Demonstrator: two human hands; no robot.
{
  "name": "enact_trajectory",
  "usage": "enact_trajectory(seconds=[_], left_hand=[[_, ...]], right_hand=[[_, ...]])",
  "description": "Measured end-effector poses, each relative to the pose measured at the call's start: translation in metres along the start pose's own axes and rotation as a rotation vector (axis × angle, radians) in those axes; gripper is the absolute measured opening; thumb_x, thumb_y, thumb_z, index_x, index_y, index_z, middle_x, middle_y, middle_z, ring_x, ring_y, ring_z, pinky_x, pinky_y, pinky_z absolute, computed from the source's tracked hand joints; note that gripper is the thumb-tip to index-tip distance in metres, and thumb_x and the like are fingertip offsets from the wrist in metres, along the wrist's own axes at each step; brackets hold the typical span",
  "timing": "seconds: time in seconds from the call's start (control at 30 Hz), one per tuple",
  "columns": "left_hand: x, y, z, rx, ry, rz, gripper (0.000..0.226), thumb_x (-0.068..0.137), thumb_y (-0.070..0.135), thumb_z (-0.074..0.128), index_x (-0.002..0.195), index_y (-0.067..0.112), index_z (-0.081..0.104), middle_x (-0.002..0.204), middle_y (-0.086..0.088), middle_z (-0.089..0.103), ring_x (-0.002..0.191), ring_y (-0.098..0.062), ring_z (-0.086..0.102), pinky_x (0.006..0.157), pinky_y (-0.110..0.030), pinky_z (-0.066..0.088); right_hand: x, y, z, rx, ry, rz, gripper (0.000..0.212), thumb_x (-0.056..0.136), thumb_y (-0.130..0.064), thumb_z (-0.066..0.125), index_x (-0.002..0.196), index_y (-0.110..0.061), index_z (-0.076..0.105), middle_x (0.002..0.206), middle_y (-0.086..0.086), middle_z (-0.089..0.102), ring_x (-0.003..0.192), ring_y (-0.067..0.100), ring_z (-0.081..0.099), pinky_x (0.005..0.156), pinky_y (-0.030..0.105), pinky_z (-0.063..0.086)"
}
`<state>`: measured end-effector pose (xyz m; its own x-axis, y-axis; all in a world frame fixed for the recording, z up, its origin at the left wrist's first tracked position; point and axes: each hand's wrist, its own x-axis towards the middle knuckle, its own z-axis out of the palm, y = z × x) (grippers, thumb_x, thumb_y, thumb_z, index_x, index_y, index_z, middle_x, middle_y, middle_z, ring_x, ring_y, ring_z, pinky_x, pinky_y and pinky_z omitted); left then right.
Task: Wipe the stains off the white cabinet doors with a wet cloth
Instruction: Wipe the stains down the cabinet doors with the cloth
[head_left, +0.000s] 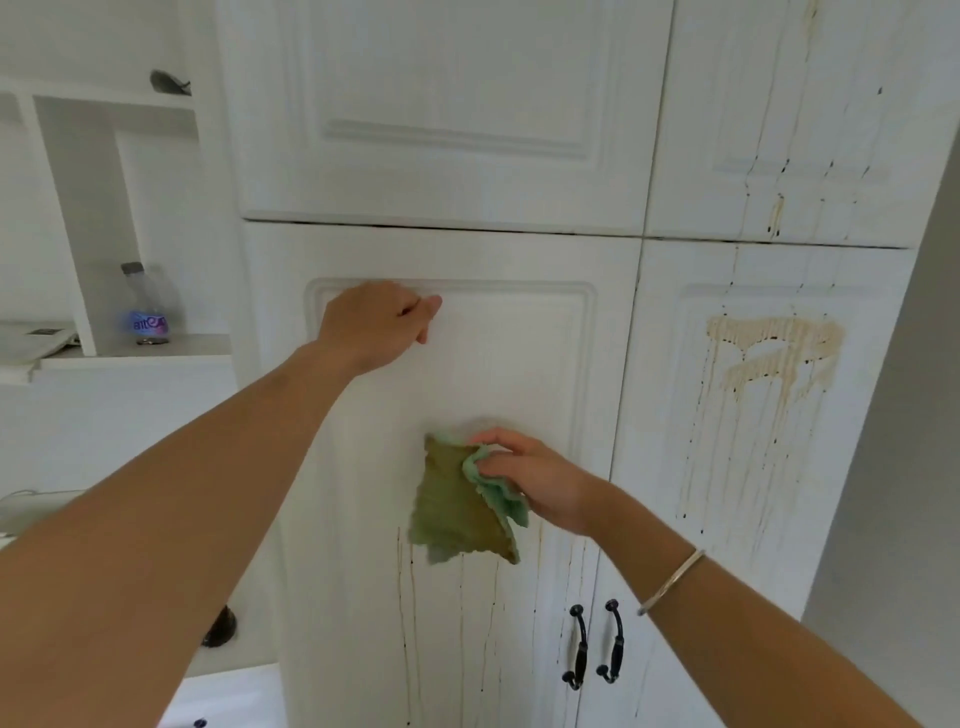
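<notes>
My right hand (535, 480) grips a green cloth (457, 514), browned with dirt, against the middle of the lower left cabinet door (519, 364). Part of the cloth hangs loose below the hand. My left hand (376, 325) rests against the same door higher up, fingers curled, at the top edge of its raised panel. Thin brown drip lines (410, 623) run down the door below the cloth. The lower right door (769, 519) carries a large tan smear (774, 358) with long runs beneath it. Dark drips also streak the upper right door (779, 171).
Two black handles (595, 644) sit where the lower doors meet. The upper left door (447, 104) looks white. To the left, open white shelves hold a plastic bottle (145, 306) and a grey object (169, 83). A grey wall (909, 467) borders the cabinet on the right.
</notes>
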<state>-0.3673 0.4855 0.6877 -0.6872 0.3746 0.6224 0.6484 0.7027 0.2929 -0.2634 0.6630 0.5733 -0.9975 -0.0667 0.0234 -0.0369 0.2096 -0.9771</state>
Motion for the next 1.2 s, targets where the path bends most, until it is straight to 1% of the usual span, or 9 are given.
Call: enact_trajectory(seconds=[0.17, 0.27, 0.4, 0.57, 0.73, 0.87, 0.97, 1.1, 1.2], left_hand=[[-0.043, 0.007, 0.014, -0.599, -0.442, -0.223, 0.049, 0.103, 0.042, 0.032, 0.095, 0.011, 0.069, 0.092, -0.008, 0.073, 0.085, -0.024, 0.067, 0.069, -0.027, 0.050], [-0.070, 0.010, 0.016, -0.948, -0.655, -0.338, 0.058, 0.101, 0.049, 0.027, 0.104, 0.009, 0.069, 0.088, -0.007, 0.071, 0.080, -0.019, 0.067, 0.070, -0.027, 0.052], [-0.092, 0.006, 0.017, -1.224, -0.701, -0.409, 0.048, 0.096, 0.047, 0.042, 0.114, 0.007, 0.063, 0.084, -0.007, 0.066, 0.073, -0.020, 0.063, 0.069, -0.030, 0.055], [-0.102, -0.002, 0.019, -1.155, -0.521, -0.462, 0.019, 0.094, 0.018, 0.060, 0.108, 0.006, 0.063, 0.096, -0.015, 0.067, 0.078, -0.022, 0.068, 0.073, -0.031, 0.058], [-0.107, 0.013, 0.023, -0.893, -0.272, -0.384, 0.021, 0.091, 0.031, 0.063, 0.102, 0.013, 0.060, 0.099, -0.007, 0.063, 0.086, -0.018, 0.065, 0.081, -0.030, 0.057], [-0.110, 0.035, 0.022, -0.974, -0.451, -0.337, 0.040, 0.086, 0.041, 0.066, 0.113, 0.011, 0.059, 0.108, -0.007, 0.068, 0.100, -0.019, 0.067, 0.086, -0.030, 0.056], [-0.109, 0.032, 0.021, -0.946, -0.435, -0.340, 0.034, 0.084, 0.025, 0.073, 0.111, 0.008, 0.061, 0.106, -0.008, 0.071, 0.097, -0.018, 0.069, 0.087, -0.031, 0.056], [-0.109, 0.021, 0.015, -0.932, -0.444, -0.327, 0.003, 0.088, 0.003, 0.061, 0.091, 0.004, 0.062, 0.089, -0.006, 0.067, 0.087, -0.016, 0.068, 0.085, -0.030, 0.057], [-0.112, 0.018, 0.007, -0.860, -0.508, -0.324, 0.015, 0.085, 0.005, 0.057, 0.074, 0.016, 0.058, 0.078, -0.001, 0.058, 0.075, -0.016, 0.057, 0.070, -0.027, 0.051]], right_hand=[[-0.023, -0.028, -0.006, 0.329, -0.195, 0.068, 0.051, 0.086, -0.026, 0.059, 0.134, -0.010, 0.054, 0.126, 0.015, 0.059, 0.113, 0.029, 0.058, 0.099, 0.043, 0.048], [-0.031, -0.037, -0.005, 0.344, -0.183, 0.069, 0.049, 0.086, -0.030, 0.060, 0.131, -0.012, 0.059, 0.134, 0.017, 0.057, 0.117, 0.031, 0.057, 0.100, 0.044, 0.048], [-0.038, -0.044, -0.005, 0.337, -0.094, 0.073, 0.039, 0.096, -0.024, 0.052, 0.131, -0.008, 0.058, 0.124, 0.016, 0.063, 0.110, 0.029, 0.060, 0.097, 0.043, 0.050], [-0.046, -0.057, -0.001, 0.260, 0.052, 0.113, 0.022, 0.097, -0.021, 0.053, 0.111, -0.012, 0.066, 0.099, 0.010, 0.071, 0.086, 0.025, 0.069, 0.073, 0.036, 0.059], [-0.040, -0.062, 0.013, 0.255, 0.208, 0.210, 0.028, 0.098, -0.023, 0.052, 0.108, -0.002, 0.066, 0.096, 0.015, 0.068, 0.082, 0.028, 0.065, 0.073, 0.037, 0.057], [-0.034, -0.068, 0.027, 0.305, 0.153, 0.188, 0.023, 0.097, -0.015, 0.046, 0.099, -0.002, 0.064, 0.097, 0.016, 0.061, 0.088, 0.028, 0.059, 0.085, 0.040, 0.053], [-0.037, -0.074, 0.027, 0.352, 0.020, 0.196, 0.026, 0.085, -0.005, 0.040, 0.099, -0.002, 0.061, 0.094, 0.014, 0.062, 0.083, 0.025, 0.061, 0.084, 0.036, 0.051], [-0.042, -0.079, 0.013, 0.021, 0.024, 0.163, 0.053, 0.081, 0.011, 0.043, 0.129, -0.010, 0.044, 0.122, 0.016, 0.055, 0.107, 0.029, 0.060, 0.092, 0.039, 0.052], [-0.052, -0.093, 0.003, -0.430, 0.076, 0.131, 0.049, 0.084, 0.001, 0.054, 0.129, -0.015, 0.045, 0.118, 0.011, 0.057, 0.102, 0.024, 0.061, 0.087, 0.034, 0.053]])
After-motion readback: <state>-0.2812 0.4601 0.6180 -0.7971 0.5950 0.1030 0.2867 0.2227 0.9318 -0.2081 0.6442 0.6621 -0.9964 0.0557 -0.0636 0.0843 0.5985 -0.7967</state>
